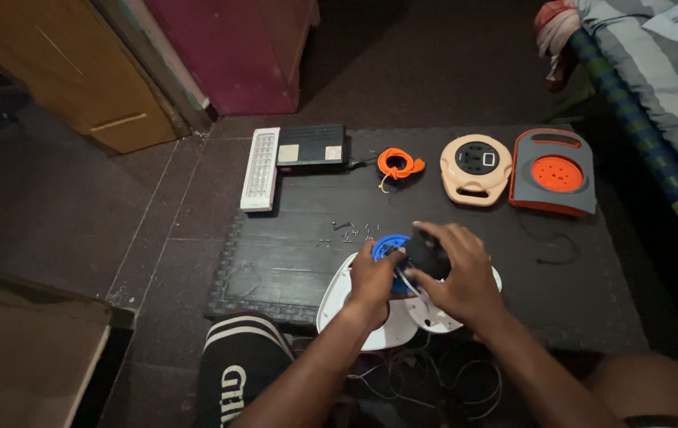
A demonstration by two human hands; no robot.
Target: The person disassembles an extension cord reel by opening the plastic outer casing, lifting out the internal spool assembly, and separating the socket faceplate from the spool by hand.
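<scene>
My left hand (pixel 372 279) grips a blue round reel (pixel 387 247) from its left side. Beside it, my right hand (pixel 456 269) is closed over a dark round part (pixel 426 252) pressed against that reel. Both hands hover just above a white plastic casing (pixel 337 295) that lies on the black floor mat (pixel 291 261). Thin wires (pixel 410 372) trail from under the casing toward my knees. Several small screws (pixel 348 231) are scattered on the mat just beyond my hands.
At the mat's far edge lie a white lamp bar (pixel 260 169), a black box (pixel 312 147), an orange wire coil (pixel 397 165), a beige round socket housing (pixel 475 168) and a grey and orange reel case (pixel 555 173). A bed (pixel 656 95) runs along the right.
</scene>
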